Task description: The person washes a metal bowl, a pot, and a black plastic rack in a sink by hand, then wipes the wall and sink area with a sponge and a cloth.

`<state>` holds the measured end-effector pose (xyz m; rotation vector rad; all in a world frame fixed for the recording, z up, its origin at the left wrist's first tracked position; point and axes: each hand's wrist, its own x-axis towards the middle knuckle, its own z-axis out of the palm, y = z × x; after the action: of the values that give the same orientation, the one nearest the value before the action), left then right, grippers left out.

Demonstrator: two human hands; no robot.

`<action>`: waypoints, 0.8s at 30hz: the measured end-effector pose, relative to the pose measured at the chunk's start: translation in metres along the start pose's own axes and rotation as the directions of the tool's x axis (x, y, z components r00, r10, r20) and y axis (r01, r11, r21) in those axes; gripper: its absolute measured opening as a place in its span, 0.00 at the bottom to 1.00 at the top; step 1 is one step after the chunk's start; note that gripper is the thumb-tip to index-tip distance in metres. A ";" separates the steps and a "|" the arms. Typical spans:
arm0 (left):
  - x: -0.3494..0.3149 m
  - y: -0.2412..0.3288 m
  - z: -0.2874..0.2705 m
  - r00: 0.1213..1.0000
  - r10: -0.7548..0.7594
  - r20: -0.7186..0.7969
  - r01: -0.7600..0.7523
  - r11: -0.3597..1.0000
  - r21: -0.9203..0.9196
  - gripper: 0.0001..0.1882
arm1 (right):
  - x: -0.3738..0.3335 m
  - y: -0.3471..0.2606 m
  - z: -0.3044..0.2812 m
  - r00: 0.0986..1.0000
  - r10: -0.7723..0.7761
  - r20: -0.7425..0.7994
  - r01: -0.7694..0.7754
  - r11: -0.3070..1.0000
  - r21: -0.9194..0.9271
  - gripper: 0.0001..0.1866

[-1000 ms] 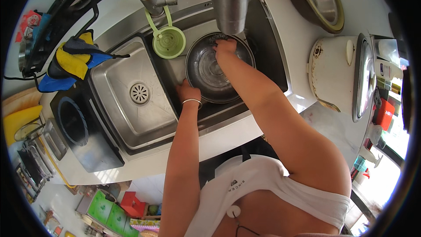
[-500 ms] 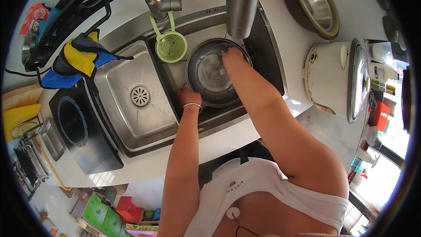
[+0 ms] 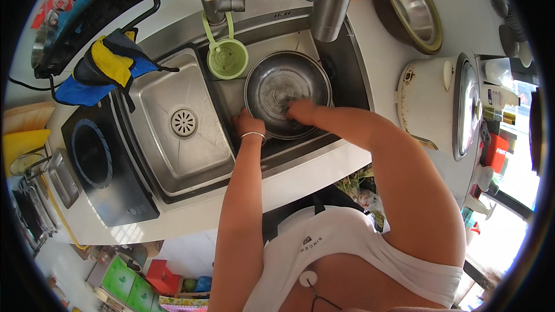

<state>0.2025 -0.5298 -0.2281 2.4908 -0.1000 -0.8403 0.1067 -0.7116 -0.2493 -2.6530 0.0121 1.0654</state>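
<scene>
A dark round pan (image 3: 269,75) with a wet, greyish inside sits in the right basin of the sink. My left hand (image 3: 248,122), with a bangle at the wrist, is closed on the pan's left edge, fingers partly hidden. Inside the pan, my right hand (image 3: 302,112) presses down near the lower middle. It is slightly blurred and closed around a small dark scouring pad (image 3: 287,103), mostly covered by the fingers. A short side handle (image 3: 329,68) sticks out at the pan's upper right.
A green strainer (image 3: 228,60) hangs from the faucet (image 3: 215,6). Left are the bare steel basin (image 3: 202,159), an induction cooktop (image 3: 118,185) and blue-and-yellow cloths (image 3: 110,60). A thick metal tube (image 3: 334,6) juts over the sink. A white pot (image 3: 425,101) and a steel bowl (image 3: 413,11) stand right.
My right hand has moved from the pan's far upper edge down toward its near middle, the elbow swinging out right. My left hand stays at the pan's edge. The view has shifted slightly.
</scene>
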 end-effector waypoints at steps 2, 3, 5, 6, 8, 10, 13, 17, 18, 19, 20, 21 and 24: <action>0.000 0.001 0.002 1.000 -0.001 -0.001 0.001 1.000 -0.018 0.22 | -0.009 0.033 -0.018 0.994 -0.109 0.019 0.108 0.914 -0.392 0.10; 0.001 0.001 0.001 1.000 -0.004 0.005 0.004 1.000 -0.023 0.22 | -0.008 0.045 -0.033 0.989 -0.147 0.006 0.128 0.837 -0.531 0.10; 0.002 -0.001 0.000 0.999 -0.035 0.015 0.035 0.999 -0.024 0.22 | 0.000 0.055 -0.074 0.967 -0.253 -0.031 0.159 0.693 -0.703 0.10; 0.003 -0.001 0.000 0.998 -0.055 0.018 0.055 0.998 -0.021 0.23 | 0.012 0.058 -0.091 0.947 -0.314 -0.063 0.164 0.645 -0.747 0.11; 0.000 0.004 -0.005 0.996 -0.077 0.040 0.077 0.997 -0.013 0.24 | 0.017 0.057 -0.095 0.942 -0.318 -0.107 0.128 0.635 -0.762 0.12; -0.005 0.010 -0.012 0.995 -0.080 0.066 0.081 0.997 -0.016 0.26 | 0.014 0.050 -0.091 0.969 -0.204 -0.136 0.047 0.697 -0.716 0.13; -0.002 0.009 -0.009 0.992 -0.066 0.107 0.064 0.998 0.023 0.28 | 0.004 0.045 -0.021 0.981 0.152 -0.118 -0.187 0.899 -0.396 0.11; -0.003 0.008 -0.010 0.991 -0.101 0.089 0.101 0.995 0.007 0.27 | -0.013 -0.021 0.002 0.995 0.088 0.049 -0.082 0.990 -0.111 0.12; -0.003 0.008 -0.009 0.994 -0.079 0.082 0.078 0.997 0.014 0.26 | -0.005 -0.031 0.007 0.999 0.024 -0.029 -0.025 0.999 -0.024 0.12; -0.003 0.006 -0.008 0.996 -0.060 0.073 0.058 0.998 0.026 0.26 | 0.006 -0.041 0.006 0.989 0.008 -0.149 0.004 0.997 0.078 0.11; -0.003 0.005 -0.006 0.999 -0.028 0.043 0.027 0.999 0.023 0.24 | 0.019 -0.050 0.005 0.963 0.002 -0.269 0.047 0.983 0.175 0.11; -0.003 0.003 -0.004 1.000 0.005 0.014 -0.005 1.000 0.021 0.23 | 0.032 -0.054 0.002 0.886 -0.071 -0.458 0.139 0.983 0.116 0.10; 0.008 -0.008 0.006 0.994 0.105 -0.024 -0.104 0.993 0.047 0.20 | 0.065 -0.041 -0.026 0.837 -0.106 -0.536 0.112 0.993 -0.022 0.10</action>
<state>0.2046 -0.5278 -0.2406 2.5149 -0.2406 -0.7692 0.1766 -0.6731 -0.2649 -2.8096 -0.0197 0.2539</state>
